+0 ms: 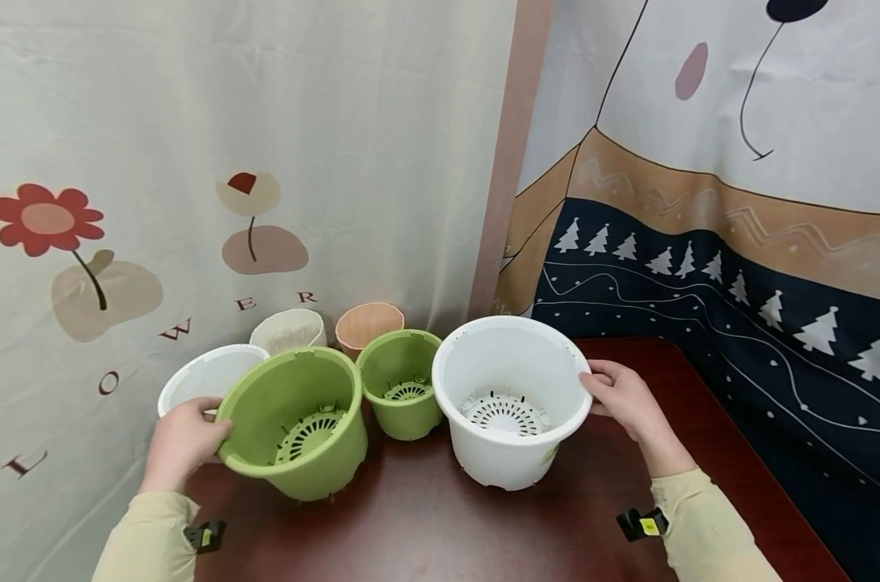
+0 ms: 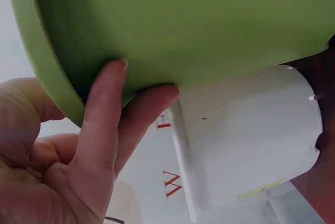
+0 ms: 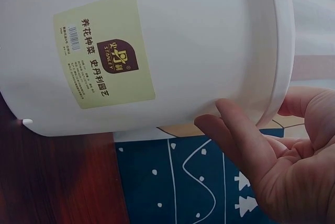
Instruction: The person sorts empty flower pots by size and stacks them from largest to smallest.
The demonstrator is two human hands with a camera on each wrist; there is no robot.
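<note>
My left hand [image 1: 187, 443] grips the rim of a large green flowerpot [image 1: 338, 469] at its left side, thumb and fingers on either side of the wall. The pot tilts slightly, and its slotted bottom shows inside. On the right, my right hand [image 1: 626, 404] pinches the rim of a large white flowerpot [image 1: 494, 465], which also has a slotted bottom. In the right wrist view a pale green label [image 3: 104, 51] is on its outer wall. A smaller green flowerpot [image 1: 403, 420] stands between the two. Whether the held pots touch the table cannot be told.
Behind the large green pot stand another white flowerpot [image 1: 181, 388] and a cream ribbed pot [image 1: 265, 327]. A peach pot [image 1: 348, 339] is at the back middle. All are on a dark red table [image 1: 425, 525], with printed curtains [image 1: 381, 162] hanging behind and to the right.
</note>
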